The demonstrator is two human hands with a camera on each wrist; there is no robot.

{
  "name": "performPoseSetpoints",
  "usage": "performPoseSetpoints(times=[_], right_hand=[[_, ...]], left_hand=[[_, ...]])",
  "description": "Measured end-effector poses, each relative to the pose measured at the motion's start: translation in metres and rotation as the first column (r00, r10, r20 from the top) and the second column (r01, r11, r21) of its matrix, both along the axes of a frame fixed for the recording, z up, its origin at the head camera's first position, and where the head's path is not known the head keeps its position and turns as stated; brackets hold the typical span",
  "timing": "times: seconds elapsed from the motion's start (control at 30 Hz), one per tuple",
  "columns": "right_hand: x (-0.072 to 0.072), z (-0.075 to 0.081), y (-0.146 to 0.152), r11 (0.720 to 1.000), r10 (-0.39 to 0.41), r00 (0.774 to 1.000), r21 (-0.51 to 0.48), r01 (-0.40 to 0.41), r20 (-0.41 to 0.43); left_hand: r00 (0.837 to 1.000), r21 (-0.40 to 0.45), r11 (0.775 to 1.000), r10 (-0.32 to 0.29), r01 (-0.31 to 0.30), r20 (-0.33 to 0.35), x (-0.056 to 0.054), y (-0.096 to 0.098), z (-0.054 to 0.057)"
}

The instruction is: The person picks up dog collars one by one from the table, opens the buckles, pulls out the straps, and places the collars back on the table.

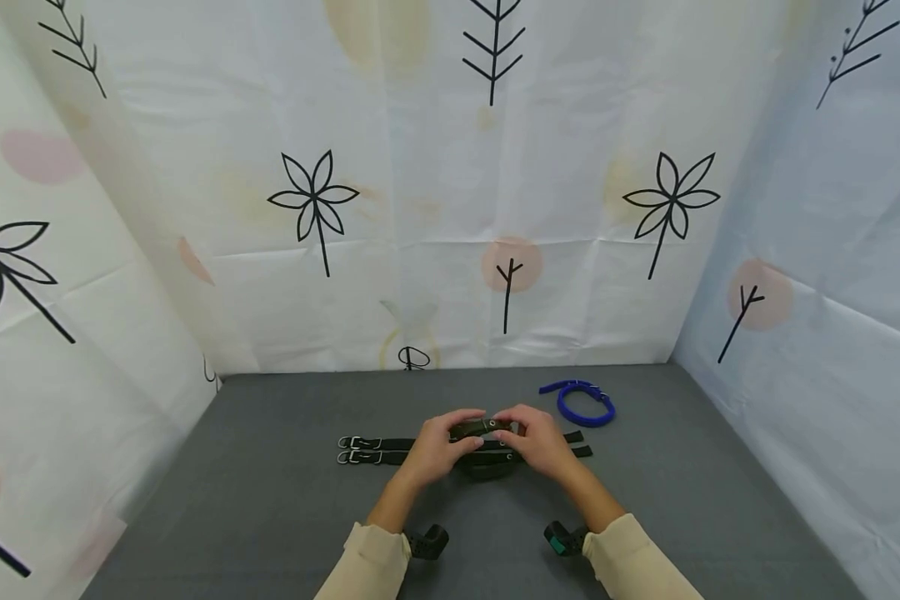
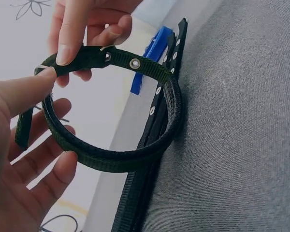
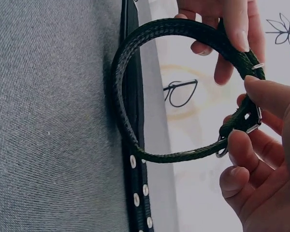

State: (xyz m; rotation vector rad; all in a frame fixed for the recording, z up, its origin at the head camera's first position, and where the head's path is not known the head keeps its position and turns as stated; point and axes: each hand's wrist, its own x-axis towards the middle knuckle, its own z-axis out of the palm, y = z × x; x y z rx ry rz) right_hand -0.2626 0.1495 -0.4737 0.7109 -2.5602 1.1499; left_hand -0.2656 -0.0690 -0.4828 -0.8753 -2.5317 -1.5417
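Note:
A dark green collar (image 2: 113, 162) with metal eyelets is fastened into a round loop, held up by both hands. My left hand (image 1: 437, 450) pinches its upper band between thumb and finger at one side. On the other side my right hand (image 1: 538, 442) grips the band close to the metal buckle (image 3: 253, 123). The strap's loose end (image 2: 23, 128) hangs down by the left fingers. Behind the loop, two black collars (image 1: 390, 450) lie straight and parallel on the table, their buckles to the left. The hands partly cover them in the head view.
A blue collar (image 1: 587, 418) lies curled in a loop at the back right of the grey table (image 1: 285, 525). Patterned white cloth walls (image 1: 420, 200) rise behind the table and at both sides.

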Motion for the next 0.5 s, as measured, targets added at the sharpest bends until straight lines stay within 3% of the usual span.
performPoseSetpoints(times=[0.3,0.5], right_hand=[[0.0027,0.0003,-0.001,0.996,0.074,0.996,-0.052,-0.076,-0.04],[0.0065,-0.0058,-0.0022,0.978,0.055,0.998,-0.202,-0.046,0.038]], left_hand=[[0.995,-0.03,0.998,0.055,-0.058,-0.08,0.0056,0.0001,0.0003],[0.994,0.02,0.997,0.079,-0.077,-0.078,0.009,0.001,-0.0018]])
